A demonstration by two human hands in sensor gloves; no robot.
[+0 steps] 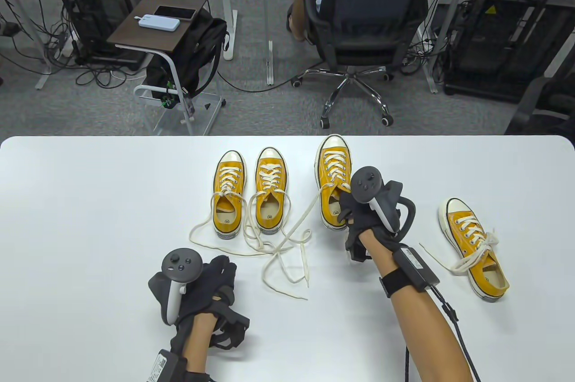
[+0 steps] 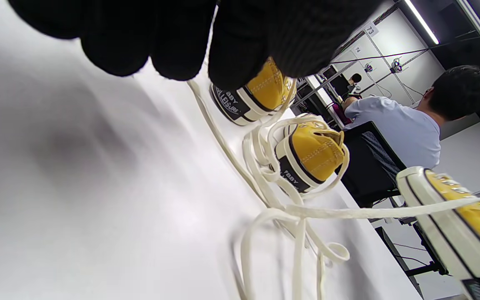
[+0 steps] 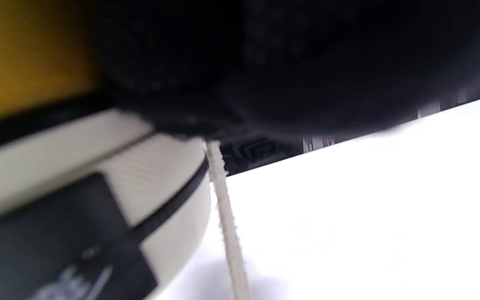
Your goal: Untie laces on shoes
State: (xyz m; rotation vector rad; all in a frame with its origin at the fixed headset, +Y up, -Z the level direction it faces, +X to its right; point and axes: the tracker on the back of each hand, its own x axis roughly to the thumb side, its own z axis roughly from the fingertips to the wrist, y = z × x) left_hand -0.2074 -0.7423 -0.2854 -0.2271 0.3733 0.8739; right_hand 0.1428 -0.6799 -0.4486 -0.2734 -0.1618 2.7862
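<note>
On a white table (image 1: 90, 202), the left hand (image 1: 202, 283) rests nearest the camera, its fingers (image 2: 181, 46) curled loosely and holding nothing, just short of a tangle of loose laces (image 1: 278, 247). Farther in, the right hand (image 1: 359, 215) grips the heel of the third shoe (image 1: 333, 175); how its fingers lie cannot be told. Two unlaced yellow shoes (image 1: 249, 193) stand side by side to the left, while a fourth shoe (image 1: 476, 247), well apart at right, remains tied.
</note>
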